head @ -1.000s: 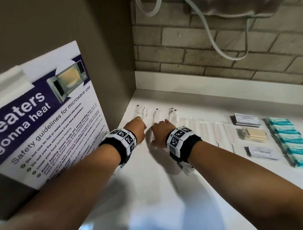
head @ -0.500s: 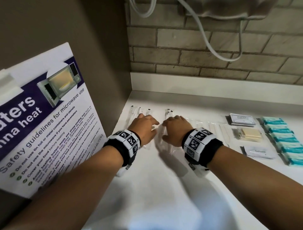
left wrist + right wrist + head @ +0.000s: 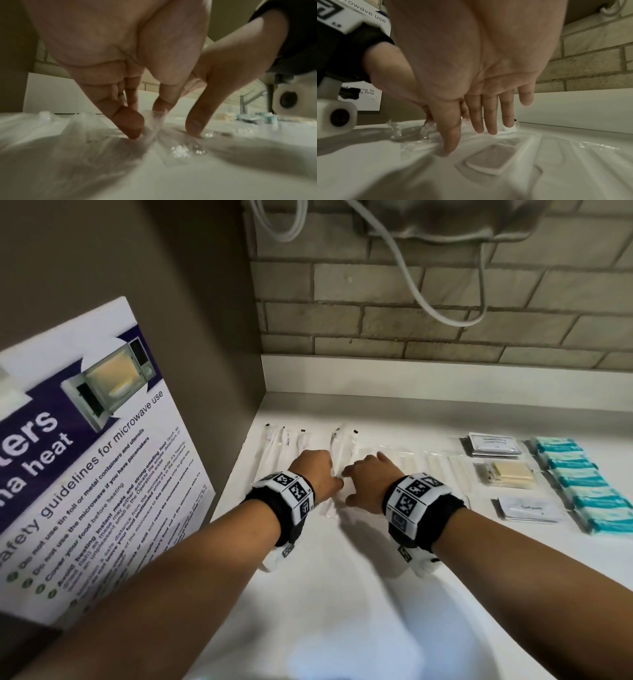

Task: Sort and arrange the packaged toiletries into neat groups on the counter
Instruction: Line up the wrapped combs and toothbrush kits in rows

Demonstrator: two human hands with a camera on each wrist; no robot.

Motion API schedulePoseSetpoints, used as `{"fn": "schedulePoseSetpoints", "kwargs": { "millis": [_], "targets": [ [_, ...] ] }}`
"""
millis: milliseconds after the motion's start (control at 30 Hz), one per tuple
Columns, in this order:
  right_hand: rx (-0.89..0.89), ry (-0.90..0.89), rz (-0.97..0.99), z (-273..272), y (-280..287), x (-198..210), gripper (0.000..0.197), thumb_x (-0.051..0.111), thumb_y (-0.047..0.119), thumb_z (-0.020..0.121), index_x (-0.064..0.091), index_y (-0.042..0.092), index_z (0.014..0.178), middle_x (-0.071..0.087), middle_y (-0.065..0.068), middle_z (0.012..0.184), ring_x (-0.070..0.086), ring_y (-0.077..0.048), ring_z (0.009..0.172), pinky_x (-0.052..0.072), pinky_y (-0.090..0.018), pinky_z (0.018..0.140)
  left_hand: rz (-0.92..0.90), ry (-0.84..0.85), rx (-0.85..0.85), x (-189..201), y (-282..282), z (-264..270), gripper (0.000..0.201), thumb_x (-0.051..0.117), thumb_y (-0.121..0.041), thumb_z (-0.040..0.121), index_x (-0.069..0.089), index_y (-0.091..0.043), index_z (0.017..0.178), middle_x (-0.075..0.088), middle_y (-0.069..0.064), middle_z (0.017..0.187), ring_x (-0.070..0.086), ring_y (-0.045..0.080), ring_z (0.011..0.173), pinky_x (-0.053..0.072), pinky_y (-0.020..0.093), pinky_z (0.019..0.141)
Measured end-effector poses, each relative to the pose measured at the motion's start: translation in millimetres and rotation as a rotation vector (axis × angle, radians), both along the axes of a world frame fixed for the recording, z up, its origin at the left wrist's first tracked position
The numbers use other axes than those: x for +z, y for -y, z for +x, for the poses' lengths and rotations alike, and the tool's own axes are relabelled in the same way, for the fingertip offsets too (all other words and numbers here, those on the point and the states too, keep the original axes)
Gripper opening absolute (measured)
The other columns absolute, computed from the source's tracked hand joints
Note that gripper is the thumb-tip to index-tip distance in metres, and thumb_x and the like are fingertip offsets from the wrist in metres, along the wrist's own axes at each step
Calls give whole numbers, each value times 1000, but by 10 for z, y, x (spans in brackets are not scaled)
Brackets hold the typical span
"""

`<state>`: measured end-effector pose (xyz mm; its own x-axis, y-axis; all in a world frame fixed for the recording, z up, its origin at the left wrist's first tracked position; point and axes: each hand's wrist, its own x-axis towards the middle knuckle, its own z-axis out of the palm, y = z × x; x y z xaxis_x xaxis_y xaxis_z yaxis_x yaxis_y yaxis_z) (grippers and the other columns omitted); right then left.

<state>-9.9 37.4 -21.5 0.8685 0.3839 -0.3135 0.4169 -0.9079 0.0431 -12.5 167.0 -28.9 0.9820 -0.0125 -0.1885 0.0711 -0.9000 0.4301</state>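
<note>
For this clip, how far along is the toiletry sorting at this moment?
Mostly done, it seems. On the right, the teal packets sit in a column, with sachet stacks and a soap pack grouped beside them. In hand: the left hand and right hand press fingertips on one clear-wrapped toothbrush in the row by the wall. Left: straightening that piece, which lies slightly off line.
</note>
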Motion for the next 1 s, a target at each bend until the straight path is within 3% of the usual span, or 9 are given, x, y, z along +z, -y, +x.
{"fn": "schedulePoseSetpoints", "kwargs": {
  "millis": [67,200,267,333,433,533,700,833,1000],
  "targets": [
    [-1,-18,-1,4,-23,-2,51,56,38,90,48,19,137,57,-3,133,41,-23,133,13,-40,120,-17,-6,48,28,-36,3,34,62,-25,86,58,-6,115,66,11,111,64,26,97,54,35,85],
    [-40,-20,78,-5,-28,52,39,50,18,90,56,13,128,65,-7,118,49,-24,124,27,-32,112,-141,-88,116,15,-96,-16,54,57,-19,89,35,-11,138,58,11,127,64,26,101,50,30,79],
    [-73,-22,134,-9,-18,90,38,48,17,91,57,11,127,66,-9,114,51,-24,122,36,-30,103,-123,-81,108,-2,-98,-35,50,55,-18,90,37,-12,137,57,10,130,63,26,102,49,29,79],
    [-81,-13,164,-9,-10,107,38,49,21,92,56,11,128,66,-9,112,52,-25,120,41,-30,94,-52,-40,83,-16,-88,-37,35,55,-18,90,49,-11,124,61,8,122,63,26,100,51,31,80],
    [-50,-18,122,-19,-16,96,40,50,29,94,55,11,130,66,-7,115,52,-24,121,39,-31,99,82,1,56,-23,-64,-26,19,54,-22,89,60,-12,105,66,6,104,65,26,90,54,34,76],
    [-22,-5,81,-31,-35,63,42,51,33,94,55,12,130,64,-6,122,52,-24,121,36,-32,104,172,14,29,-20,-57,-7,18,57,-25,88,64,-13,100,67,5,103,64,27,92,55,35,78],
    [12,-5,68,-25,-45,-13,49,55,47,89,57,13,125,63,-6,121,50,-25,123,30,-37,111,189,83,-100,-88,-136,57,27,64,-30,84,66,-26,111,57,-2,119,47,22,119,47,38,96],
    [23,-11,94,-28,-20,-46,54,61,49,84,55,13,124,63,-4,118,50,-25,121,30,-37,109,264,-68,-225,-159,-242,53,42,61,-41,80,59,-40,122,55,-2,121,42,28,121,41,39,98],
    [26,-5,101,-28,-7,-54,55,64,50,82,55,13,123,63,-5,117,50,-27,119,35,-34,102,365,-27,-235,-250,-337,46,57,55,-55,81,47,-43,136,54,-6,132,39,27,120,35,38,97]
  ]
}}
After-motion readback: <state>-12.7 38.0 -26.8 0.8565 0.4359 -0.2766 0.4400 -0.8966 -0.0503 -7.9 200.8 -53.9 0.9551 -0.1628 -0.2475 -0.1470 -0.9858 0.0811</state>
